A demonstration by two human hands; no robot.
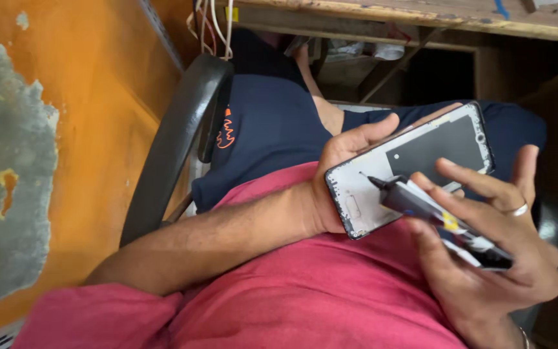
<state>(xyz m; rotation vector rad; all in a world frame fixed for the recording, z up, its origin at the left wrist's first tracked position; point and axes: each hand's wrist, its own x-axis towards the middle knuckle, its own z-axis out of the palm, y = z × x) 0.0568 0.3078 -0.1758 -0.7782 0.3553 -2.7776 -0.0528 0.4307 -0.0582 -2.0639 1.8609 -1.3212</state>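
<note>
The left hand (pixel 340 161) cradled a phone display frame (pixel 408 168), fingers wrapped around its edge. The right hand (pixel 492 252), fingers clamped on a glue tube (pixel 434 216), held the nozzle against the frame.

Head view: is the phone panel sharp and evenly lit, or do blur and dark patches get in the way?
Head view: the phone panel and tube are fairly sharp and evenly lit, no strong glare; right hand fingers slightly soft; upper right under the table falls into deep shadow; frame looks tilted.

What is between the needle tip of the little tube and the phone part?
Nothing: in the head view the needle tip of the glue tube sits right at the phone panel, no gap visible.
</note>
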